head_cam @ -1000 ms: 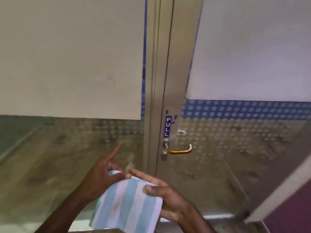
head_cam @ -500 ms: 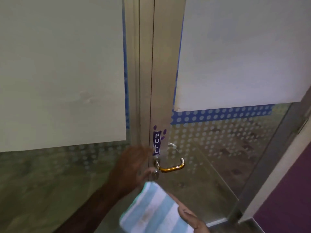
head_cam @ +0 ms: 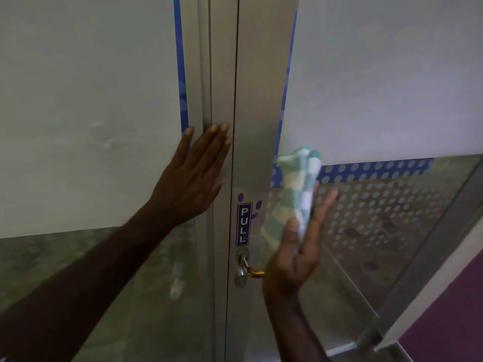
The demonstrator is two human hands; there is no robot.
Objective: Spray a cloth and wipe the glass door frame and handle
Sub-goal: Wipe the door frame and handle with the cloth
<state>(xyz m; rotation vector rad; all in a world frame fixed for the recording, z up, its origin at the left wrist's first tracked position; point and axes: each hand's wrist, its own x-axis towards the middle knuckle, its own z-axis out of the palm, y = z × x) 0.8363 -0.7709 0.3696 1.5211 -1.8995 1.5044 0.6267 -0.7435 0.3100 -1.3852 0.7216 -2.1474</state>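
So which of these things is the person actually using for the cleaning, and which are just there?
In use:
striped cloth, held in the right hand
metal door frame
gold handle
left hand, flat on the frame

Just there:
PULL sticker
lock
dotted film on the glass

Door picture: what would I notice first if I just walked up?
Probably the striped cloth, bunched up in the right hand against the frame's right edge, just above the gold handle. Next, the left hand pressed flat on the metal door frame. Between them, a small blue PULL sticker runs down the frame.
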